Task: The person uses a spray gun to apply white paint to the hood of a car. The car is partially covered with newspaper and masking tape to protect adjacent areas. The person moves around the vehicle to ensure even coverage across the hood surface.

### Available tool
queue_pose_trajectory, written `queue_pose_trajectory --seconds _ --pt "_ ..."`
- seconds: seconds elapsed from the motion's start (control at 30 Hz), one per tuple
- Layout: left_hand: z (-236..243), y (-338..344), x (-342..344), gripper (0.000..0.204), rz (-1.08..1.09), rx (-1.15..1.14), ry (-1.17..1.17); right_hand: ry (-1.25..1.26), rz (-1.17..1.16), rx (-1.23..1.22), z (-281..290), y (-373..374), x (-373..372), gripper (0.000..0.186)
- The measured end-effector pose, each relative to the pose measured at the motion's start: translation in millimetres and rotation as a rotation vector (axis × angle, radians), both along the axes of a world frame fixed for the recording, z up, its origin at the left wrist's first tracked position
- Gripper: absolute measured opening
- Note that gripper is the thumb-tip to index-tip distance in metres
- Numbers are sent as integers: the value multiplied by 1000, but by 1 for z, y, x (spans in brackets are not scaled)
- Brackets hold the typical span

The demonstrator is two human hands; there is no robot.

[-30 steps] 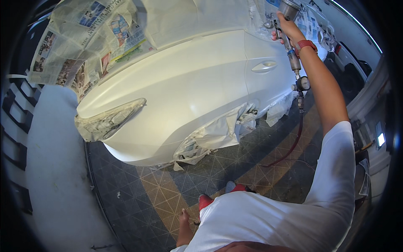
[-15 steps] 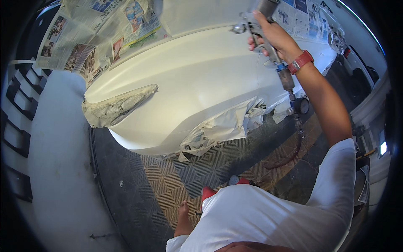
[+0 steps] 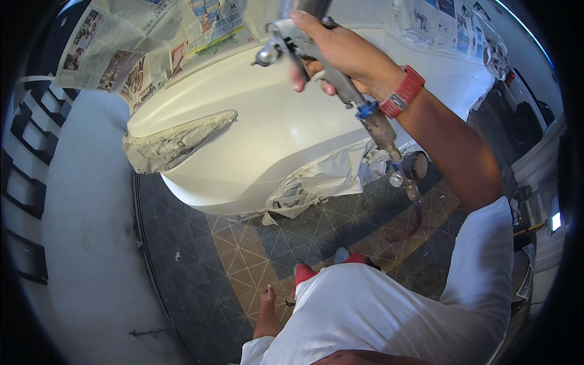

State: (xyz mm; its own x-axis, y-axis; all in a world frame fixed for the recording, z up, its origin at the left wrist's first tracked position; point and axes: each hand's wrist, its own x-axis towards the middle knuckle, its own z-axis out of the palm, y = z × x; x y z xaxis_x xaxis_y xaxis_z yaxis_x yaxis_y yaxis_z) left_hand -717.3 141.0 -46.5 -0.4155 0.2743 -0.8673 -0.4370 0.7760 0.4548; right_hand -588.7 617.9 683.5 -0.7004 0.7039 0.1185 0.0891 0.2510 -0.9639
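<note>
Grid floor; right hand raised, gripping spray gun.

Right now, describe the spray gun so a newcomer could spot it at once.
Start at the big white car body masked with newspaper. Above it, the right hand with a red wristband holds the spray gun. It is the only metal tool, silver, with a round gauge hanging below.

White car panel — red wristband

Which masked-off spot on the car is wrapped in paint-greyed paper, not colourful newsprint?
The headlight mask, a pointed patch on the white car body, left of the wheel-arch paper.
</note>
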Motion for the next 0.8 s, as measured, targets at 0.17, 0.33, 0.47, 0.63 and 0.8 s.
queue_pose_trajectory --seconds 0.17,0.33,0.47,0.63,0.8 --pt "1 1 -1 49 -79 -60 56 -50 -236 37 -10 30 57 74" --pt "-5 12 -1 47 -160 -61 113 -81 -507 56 -13 70 130 73" --pt "26 43 9 59 -144 -146 15 -98 -687 98 -11 97 193 70" --pt "38 55 8 55 -105 -121 44 -70 -826 105 -18 136 243 67" --pt "47 57 8 52 -134 -116 77 -111 -941 125 -26 136 260 67"
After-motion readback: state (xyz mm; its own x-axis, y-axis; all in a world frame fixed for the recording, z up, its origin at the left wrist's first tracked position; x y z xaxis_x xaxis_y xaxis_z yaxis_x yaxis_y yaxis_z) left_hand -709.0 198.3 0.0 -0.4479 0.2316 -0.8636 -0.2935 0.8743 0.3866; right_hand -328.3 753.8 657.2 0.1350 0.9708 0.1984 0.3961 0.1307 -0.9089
